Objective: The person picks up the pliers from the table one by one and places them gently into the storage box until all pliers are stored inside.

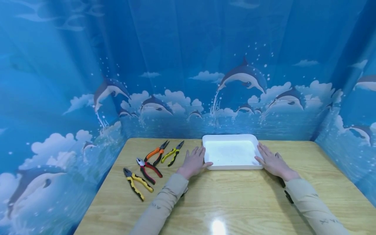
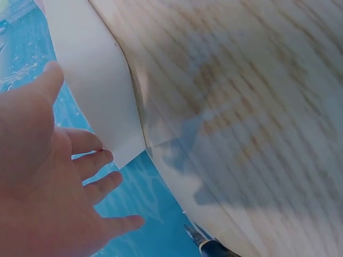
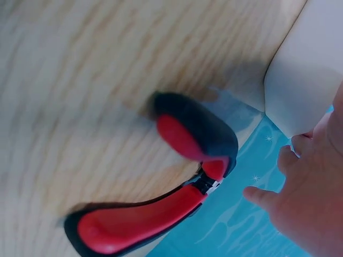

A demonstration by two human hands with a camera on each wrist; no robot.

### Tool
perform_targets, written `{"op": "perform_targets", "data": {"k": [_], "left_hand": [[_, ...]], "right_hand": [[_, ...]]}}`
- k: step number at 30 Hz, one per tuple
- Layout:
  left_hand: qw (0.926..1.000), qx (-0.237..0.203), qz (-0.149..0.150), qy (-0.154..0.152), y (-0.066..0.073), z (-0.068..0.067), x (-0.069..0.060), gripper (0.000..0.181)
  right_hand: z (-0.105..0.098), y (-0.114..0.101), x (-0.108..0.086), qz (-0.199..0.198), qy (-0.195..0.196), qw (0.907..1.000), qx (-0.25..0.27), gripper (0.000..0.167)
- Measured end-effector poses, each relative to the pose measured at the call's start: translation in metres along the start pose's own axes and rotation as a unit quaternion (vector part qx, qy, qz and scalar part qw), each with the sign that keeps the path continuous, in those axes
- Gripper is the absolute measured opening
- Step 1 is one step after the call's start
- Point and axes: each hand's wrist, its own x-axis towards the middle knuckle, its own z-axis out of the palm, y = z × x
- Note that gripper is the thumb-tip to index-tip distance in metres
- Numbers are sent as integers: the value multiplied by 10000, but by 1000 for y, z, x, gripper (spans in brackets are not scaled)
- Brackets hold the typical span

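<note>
A white rectangular tray (image 1: 230,167) lies on the table between both hands. My left hand (image 1: 194,162) touches its left side with straight, slightly spread fingers, the thumb at the front left corner. On the opposite side, my right hand (image 1: 274,164) rests its extended fingers against the tray, thumb near the front right corner. The left wrist view has the tray wall (image 2: 99,80) beside the left hand (image 2: 53,171). In the right wrist view the right hand (image 3: 313,187) meets the tray wall (image 3: 305,69), and pliers with red and black handles (image 3: 139,217) lie nearby.
Left of the tray lie several pliers: orange-black (image 1: 152,154), yellow-black (image 1: 168,156), red-black (image 1: 153,168) and yellow ones with black patches (image 1: 142,179). Dark handle parts (image 1: 289,196) show beside my right forearm, which hides the rest. A blue dolphin curtain (image 1: 182,65) borders the wooden table (image 1: 229,202).
</note>
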Motion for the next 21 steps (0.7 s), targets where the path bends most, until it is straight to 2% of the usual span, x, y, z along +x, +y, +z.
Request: {"op": "perform_targets", "data": {"k": [10,21], "left_hand": [[10000,30,27,-88,-3,-7,-8,82],[9998,151,2,-164,-10,-6,-13,82]], "right_hand": [[-3,-8,-3,83,-270,9995,-161,72],[-16,-28,-13,-73,-249,9995,-159,60]]}}
